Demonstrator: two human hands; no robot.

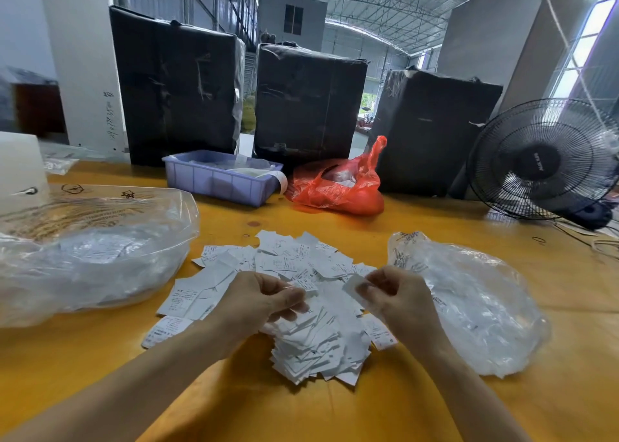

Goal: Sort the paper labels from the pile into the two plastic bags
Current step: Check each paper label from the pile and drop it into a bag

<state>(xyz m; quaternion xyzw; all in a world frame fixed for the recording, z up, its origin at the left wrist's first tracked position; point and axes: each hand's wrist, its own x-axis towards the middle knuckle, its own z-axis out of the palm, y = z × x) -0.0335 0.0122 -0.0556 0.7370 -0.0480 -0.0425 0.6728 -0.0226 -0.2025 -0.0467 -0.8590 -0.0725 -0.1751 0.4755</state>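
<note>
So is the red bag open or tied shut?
Open. The red bag lies slumped with its mouth gaping and its handles loose, one sticking up.

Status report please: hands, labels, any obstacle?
Left hand and right hand each pinch one label above the pile. Clear bags flank it. Nothing blocks.

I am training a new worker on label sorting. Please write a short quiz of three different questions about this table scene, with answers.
1. True or false: the pile of labels lies between the two clear bags.
2. What does the right hand hold?
3. Which stands behind the pile? A) purple tray B) green bucket C) blue bottle

Key:
1. True: left clear bag, right clear bag.
2. One label, pinched.
3. A
</note>
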